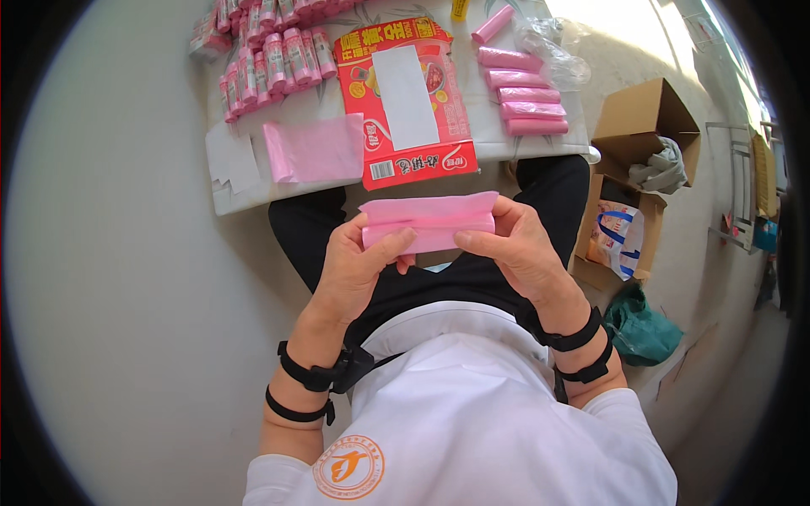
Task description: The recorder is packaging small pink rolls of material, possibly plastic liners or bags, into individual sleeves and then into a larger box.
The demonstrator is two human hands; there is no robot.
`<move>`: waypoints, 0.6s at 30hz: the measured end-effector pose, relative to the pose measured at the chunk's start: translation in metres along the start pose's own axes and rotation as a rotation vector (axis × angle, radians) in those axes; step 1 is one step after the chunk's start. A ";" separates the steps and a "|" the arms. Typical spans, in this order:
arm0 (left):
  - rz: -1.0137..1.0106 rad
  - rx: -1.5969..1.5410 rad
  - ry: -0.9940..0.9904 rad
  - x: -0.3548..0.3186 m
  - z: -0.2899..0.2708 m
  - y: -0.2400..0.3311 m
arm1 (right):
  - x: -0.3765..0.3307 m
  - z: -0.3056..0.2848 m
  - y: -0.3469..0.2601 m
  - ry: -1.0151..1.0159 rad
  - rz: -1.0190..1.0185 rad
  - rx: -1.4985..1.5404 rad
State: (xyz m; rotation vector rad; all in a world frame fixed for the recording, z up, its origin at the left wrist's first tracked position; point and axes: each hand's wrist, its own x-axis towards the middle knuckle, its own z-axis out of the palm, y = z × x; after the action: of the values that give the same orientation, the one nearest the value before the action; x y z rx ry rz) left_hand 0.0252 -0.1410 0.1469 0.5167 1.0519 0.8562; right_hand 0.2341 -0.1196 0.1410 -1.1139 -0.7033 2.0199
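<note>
A roll of pink plastic bags (429,236) is held level in front of my lap, with a loose flap standing up along its far edge. My left hand (363,260) grips the left end, thumb on the near face. At the right end my right hand (521,249) does the same, its thumb pressed on the roll; the fingers behind are partly hidden. Beyond my hands, a flat pink plastic sheet (316,150) lies at the table's near edge. Beside it is a red printed cardboard piece (460,110) bearing a white paper strip (407,97).
Several unlabelled pink rolls (533,111) line the table's right side near clear plastic wrap (561,51). Labelled pink rolls (274,63) are heaped at the far left. White paper pieces (232,160) lie below them. Cardboard boxes (629,110) and a green bag (643,329) stand on the floor at right.
</note>
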 end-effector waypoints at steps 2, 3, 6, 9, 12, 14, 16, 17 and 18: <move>0.027 -0.025 0.026 0.004 -0.002 -0.004 | 0.002 0.004 -0.004 0.000 0.075 0.037; 0.032 -0.048 0.060 0.005 -0.003 -0.006 | 0.002 0.006 -0.005 -0.001 0.141 0.084; 0.015 -0.098 0.103 0.008 -0.005 -0.014 | 0.009 0.010 0.006 0.113 0.117 0.095; -0.037 -0.118 0.122 0.012 0.000 -0.015 | 0.012 0.007 0.011 0.100 0.102 0.128; -0.129 -0.099 0.083 0.016 0.002 -0.008 | 0.012 -0.003 0.010 0.066 0.089 0.111; -0.186 -0.086 0.038 0.020 0.001 -0.008 | 0.013 -0.004 0.008 0.058 0.085 0.090; -0.197 -0.026 0.033 0.023 -0.002 -0.010 | 0.012 -0.004 0.008 0.046 0.081 0.070; -0.196 -0.029 0.035 0.023 -0.001 -0.010 | 0.012 -0.004 0.009 0.070 0.063 0.055; -0.171 -0.026 0.062 0.024 0.000 -0.010 | 0.012 -0.003 0.010 0.093 0.044 0.040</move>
State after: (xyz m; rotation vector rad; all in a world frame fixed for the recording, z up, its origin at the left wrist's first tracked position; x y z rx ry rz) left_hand 0.0346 -0.1274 0.1265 0.3747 1.1230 0.7375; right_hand 0.2291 -0.1152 0.1264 -1.2007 -0.5932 1.9961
